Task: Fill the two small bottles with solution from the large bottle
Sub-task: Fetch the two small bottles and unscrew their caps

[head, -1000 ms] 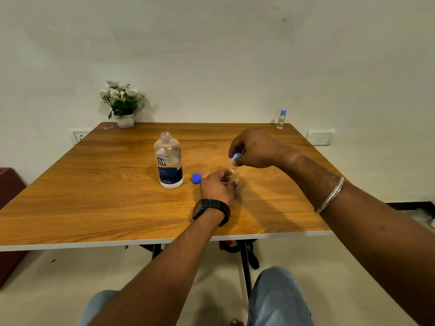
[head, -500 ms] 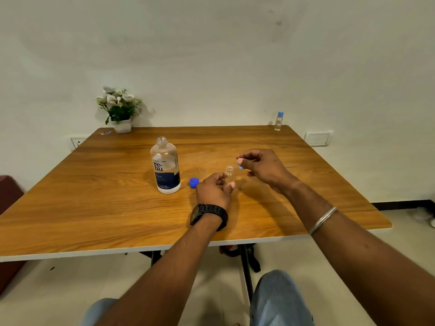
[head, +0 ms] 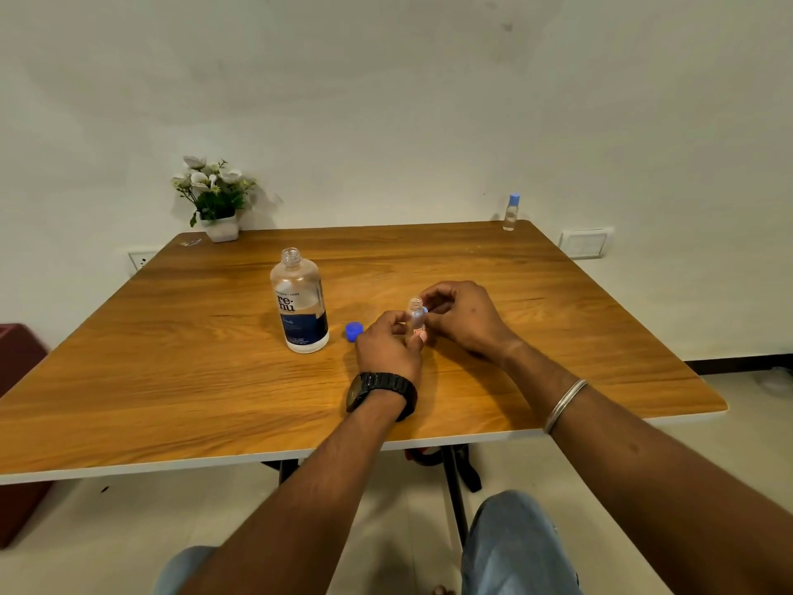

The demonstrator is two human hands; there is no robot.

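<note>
The large clear bottle with a blue label stands uncapped on the wooden table. Its blue cap lies just to its right. My left hand grips a small clear bottle, upright and with its neck open, on the table. My right hand sits right beside it and pinches the small light-blue cap close to the bottle's neck. A second small bottle with a blue cap on stands at the table's far right corner.
A white pot of flowers stands at the far left corner, with a small item on the table beside it. The table's near edge runs just above my knees. Wall sockets sit behind the table on both sides.
My right hand lifted the small cap off the small bottle, dropped to the right, and now rests lower beside the bottle's neck. My left hand kept hold of the bottle.
</note>
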